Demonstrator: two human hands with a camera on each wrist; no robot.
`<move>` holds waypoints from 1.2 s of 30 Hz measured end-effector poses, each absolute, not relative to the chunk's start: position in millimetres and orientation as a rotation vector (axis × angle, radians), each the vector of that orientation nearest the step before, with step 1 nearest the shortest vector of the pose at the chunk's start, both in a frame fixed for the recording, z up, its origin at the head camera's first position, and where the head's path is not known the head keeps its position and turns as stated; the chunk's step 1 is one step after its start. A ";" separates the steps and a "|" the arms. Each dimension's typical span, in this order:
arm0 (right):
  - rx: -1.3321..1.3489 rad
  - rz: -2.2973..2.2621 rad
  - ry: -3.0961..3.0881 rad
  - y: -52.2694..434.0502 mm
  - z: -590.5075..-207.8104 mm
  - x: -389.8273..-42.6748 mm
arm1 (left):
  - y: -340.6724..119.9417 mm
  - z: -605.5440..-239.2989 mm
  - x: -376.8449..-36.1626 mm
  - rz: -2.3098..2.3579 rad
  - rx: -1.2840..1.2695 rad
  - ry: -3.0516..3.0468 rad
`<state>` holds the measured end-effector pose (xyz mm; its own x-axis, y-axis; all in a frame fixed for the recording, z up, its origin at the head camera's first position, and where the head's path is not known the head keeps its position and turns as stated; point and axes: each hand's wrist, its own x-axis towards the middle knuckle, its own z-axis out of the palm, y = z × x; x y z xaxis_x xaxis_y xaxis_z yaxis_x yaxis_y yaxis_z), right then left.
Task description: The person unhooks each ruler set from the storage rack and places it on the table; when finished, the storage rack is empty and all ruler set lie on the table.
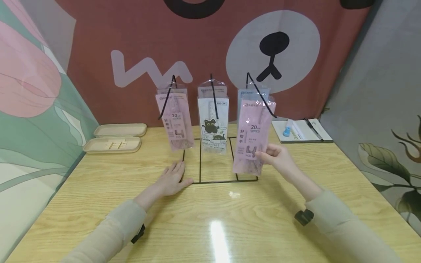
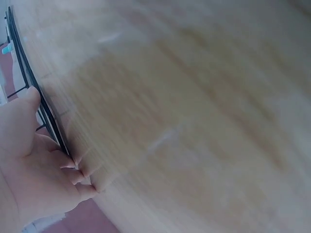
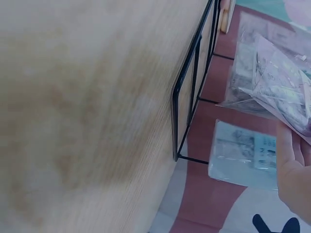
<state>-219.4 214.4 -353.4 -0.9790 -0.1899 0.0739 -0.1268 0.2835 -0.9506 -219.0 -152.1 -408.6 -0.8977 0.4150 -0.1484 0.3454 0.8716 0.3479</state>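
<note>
A black wire display rack (image 1: pixel 217 182) stands on the table, with three hooks slanting up. From its right hook hangs a pink ruler set pack (image 1: pixel 253 128), whose lower right edge my right hand (image 1: pixel 279 157) pinches between thumb and fingers. Behind it is a bluish pack (image 3: pixel 233 150), lower in the right wrist view. The middle hook carries a white ruler set pack (image 1: pixel 215 124) with black cats, another pack behind it. Pink packs (image 1: pixel 174 120) hang on the left hook. My left hand (image 1: pixel 171 180) lies spread at the front left corner of the rack's base, thumb on the wire.
An open beige case (image 1: pixel 112 145) with small pieces inside lies at the back left. At the back right is a notebook (image 1: pixel 296 135) bearing a black pen (image 1: pixel 314 129) and a small blue-capped item (image 1: pixel 287 130). A patterned cloth (image 1: pixel 148 36) hangs behind the table.
</note>
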 end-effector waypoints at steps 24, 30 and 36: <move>-0.546 -1.715 2.497 282.4 -347.0 -126.7 | -149.9 -407.4 -219.0 0.419 0.567 2.825; -0.280 -1.572 2.691 313.8 -343.2 -132.5 | -149.5 -406.7 -219.6 0.412 0.573 2.839; 0.003 -1.252 2.719 325.0 -346.2 -152.1 | -149.3 -406.1 -218.7 0.424 0.575 2.836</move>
